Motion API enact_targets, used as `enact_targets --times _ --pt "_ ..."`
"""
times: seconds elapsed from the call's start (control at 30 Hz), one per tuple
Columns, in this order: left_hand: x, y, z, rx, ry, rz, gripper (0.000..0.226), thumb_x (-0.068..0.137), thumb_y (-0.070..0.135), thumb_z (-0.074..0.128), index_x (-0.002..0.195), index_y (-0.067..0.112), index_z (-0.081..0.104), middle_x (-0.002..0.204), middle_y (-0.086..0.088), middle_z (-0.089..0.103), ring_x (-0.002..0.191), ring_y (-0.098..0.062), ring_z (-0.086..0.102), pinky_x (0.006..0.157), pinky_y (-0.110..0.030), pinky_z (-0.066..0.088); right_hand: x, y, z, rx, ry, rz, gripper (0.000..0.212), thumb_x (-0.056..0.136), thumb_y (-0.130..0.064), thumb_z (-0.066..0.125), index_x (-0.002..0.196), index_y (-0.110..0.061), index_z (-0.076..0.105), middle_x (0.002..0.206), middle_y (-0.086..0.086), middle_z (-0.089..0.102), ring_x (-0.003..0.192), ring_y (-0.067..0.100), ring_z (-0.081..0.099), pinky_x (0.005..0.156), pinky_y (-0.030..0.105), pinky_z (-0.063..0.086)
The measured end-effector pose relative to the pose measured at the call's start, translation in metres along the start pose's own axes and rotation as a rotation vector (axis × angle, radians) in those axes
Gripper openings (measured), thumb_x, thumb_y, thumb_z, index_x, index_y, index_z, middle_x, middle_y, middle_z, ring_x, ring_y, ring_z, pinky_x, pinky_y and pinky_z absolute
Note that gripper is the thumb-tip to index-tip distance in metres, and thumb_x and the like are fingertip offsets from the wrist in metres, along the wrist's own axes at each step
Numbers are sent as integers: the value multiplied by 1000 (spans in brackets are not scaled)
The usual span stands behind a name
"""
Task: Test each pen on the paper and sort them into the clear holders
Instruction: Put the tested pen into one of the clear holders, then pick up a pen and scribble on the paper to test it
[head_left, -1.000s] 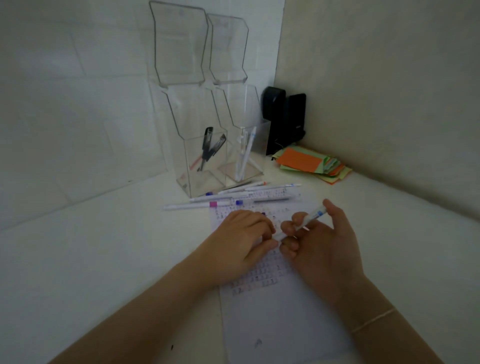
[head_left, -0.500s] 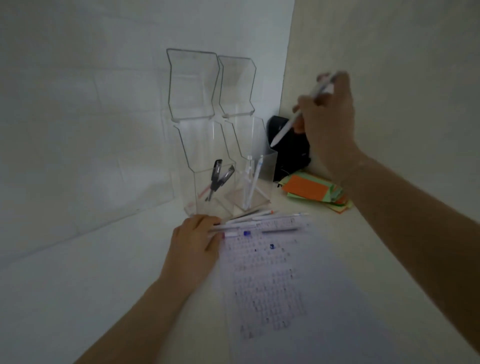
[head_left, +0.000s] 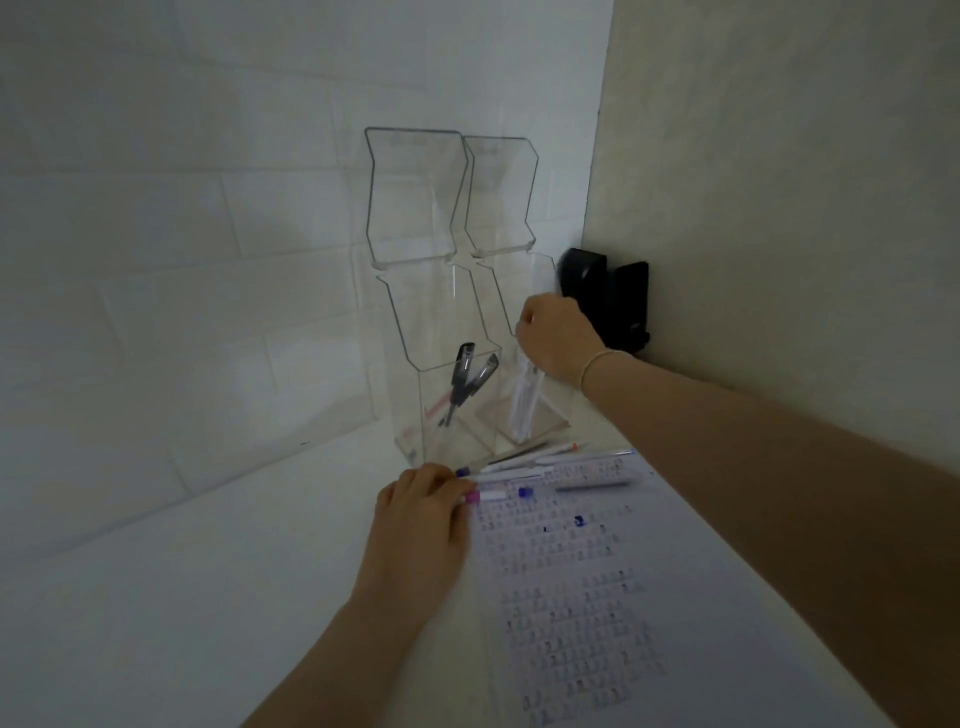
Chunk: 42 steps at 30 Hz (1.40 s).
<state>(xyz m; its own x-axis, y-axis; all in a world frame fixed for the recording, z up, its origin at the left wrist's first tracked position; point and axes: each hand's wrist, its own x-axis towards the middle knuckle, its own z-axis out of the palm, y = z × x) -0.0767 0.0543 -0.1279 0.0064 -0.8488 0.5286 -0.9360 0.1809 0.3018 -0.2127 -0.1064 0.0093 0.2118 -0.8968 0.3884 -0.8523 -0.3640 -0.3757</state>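
**Right hand at the right holder, left hand on the loose pens**

White pens (head_left: 523, 402) stand leaning inside the right clear holder (head_left: 524, 332), and the right hand (head_left: 556, 338) sits at that holder's open top, fingers curled downward; whether it grips one of those pens cannot be told, since the fingertips are hidden. Just beside it, the left clear holder (head_left: 436, 364) contains two dark pens (head_left: 467, 379) and a pinkish one, all tilted. In front of both holders a loose row of pens (head_left: 550, 467) lies on the white table (head_left: 156, 597), across the top edge of the paper (head_left: 587, 597), which is covered in rows of small marks. The left hand (head_left: 421, 525) rests on the table at the left end of that row, its fingers bent over the pen ends there, touching a pen with a pink band (head_left: 485, 496). A black object (head_left: 618, 301) stands in the wall corner behind the right hand
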Motion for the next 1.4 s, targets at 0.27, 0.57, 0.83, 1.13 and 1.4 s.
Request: enact_targets --times 0.27,0.57,0.83,1.13,1.4 --pt "0 -1 2 -24 19 16 21 80 19 55 92 24 71 83 5 61 73 -18 58 68 -31 44 -31 -5 -41 382 287 -15 22 91 -9 46 93 -8 67 92 7 64 82 15 58 77 15 46" --pt "1 12 -7 -132 28 97 34 91 31 36 100 19 66 91 0 57 69 -17 59 60 -27 47 -182 10 4 767 -90 495 22 89 -6 57 108 -14 50 88 2 55 75 14 51 55 14 42" --pt "3 63 -30 -734 -133 39 15 94 22 55 106 20 64 93 6 64 77 -4 62 66 -19 52 -195 -2 3 1264 52 466 19 92 -12 55 85 -1 69 85 13 71 78 20 66 74 26 54" --pt "4 77 -39 -866 -539 -118 23 100 24 40 89 20 59 67 9 59 53 0 51 56 -16 41 -193 2 -7 1306 150 485 26 90 -15 60 78 8 60 60 15 50 52 20 46 48 29 43" --pt "6 54 -36 -359 -93 70 40 91 39 55 126 25 45 122 13 48 103 -2 51 78 -18 46 -177 11 -26 205 -260 36 21 93 -21 50 106 -24 67 96 1 65 73 12 59 64 18 46"
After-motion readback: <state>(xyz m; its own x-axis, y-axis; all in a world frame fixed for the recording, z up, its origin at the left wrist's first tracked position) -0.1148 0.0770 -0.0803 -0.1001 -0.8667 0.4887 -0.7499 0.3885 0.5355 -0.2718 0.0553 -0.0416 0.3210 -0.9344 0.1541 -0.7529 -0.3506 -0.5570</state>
